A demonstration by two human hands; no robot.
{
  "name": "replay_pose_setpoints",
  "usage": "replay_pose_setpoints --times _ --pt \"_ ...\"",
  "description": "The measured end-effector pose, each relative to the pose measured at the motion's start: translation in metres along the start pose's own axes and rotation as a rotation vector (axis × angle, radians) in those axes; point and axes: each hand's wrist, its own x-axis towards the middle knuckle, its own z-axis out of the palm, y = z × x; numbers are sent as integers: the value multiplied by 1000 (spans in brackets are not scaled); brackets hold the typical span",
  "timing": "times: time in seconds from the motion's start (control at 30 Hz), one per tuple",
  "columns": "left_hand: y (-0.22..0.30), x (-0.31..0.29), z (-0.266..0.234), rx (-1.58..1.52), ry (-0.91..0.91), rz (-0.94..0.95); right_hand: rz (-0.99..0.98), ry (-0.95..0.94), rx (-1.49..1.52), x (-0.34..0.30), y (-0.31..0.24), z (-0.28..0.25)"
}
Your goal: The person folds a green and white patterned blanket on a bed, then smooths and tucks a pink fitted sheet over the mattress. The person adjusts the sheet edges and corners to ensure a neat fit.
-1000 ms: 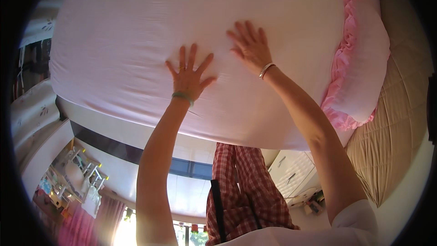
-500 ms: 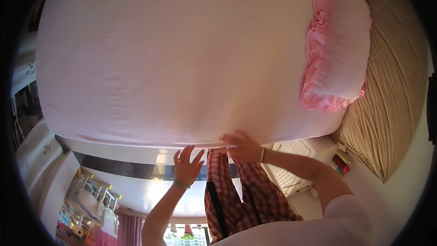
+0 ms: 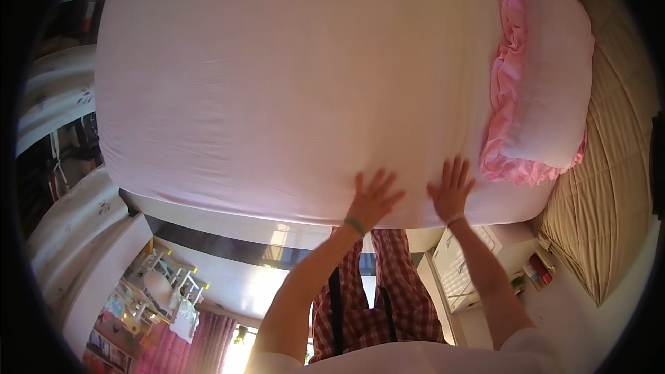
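A bed with a pale pink sheet (image 3: 277, 83) fills most of the view. My left hand (image 3: 370, 201) lies flat on the sheet near the bed's near edge, fingers spread, a green band on the wrist. My right hand (image 3: 451, 190) presses flat on the sheet just to its right, fingers apart, a thin bracelet on the wrist. A pink pillow with a ruffled edge (image 3: 547, 90) lies on the bed to the right, its frill close to my right hand. Neither hand holds anything.
A tan padded headboard (image 3: 609, 208) stands at the right. A white bedside cabinet (image 3: 460, 270) with small items sits below it. My red checked trousers (image 3: 388, 291) show by the bed. A glossy floor (image 3: 228, 263) and white shelving (image 3: 66, 215) lie at the left.
Both hands slid from the middle of the sheet back to the near edge, then a little forward and to the right. The view shifted, bringing the pillow closer to my right hand.
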Motion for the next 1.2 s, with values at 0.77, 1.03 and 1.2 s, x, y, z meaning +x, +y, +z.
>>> replay_pose_setpoints --times 0.77,1.03,1.2 --pt "-380 -156 -162 173 277 -443 -693 467 256 226 -456 -135" --pt "-286 -386 -50 -53 -246 -430 -1220 -145 240 -33 -515 -21" --pt "-281 -406 -71 -301 82 -451 -1338 -172 273 -45 -509 -52"
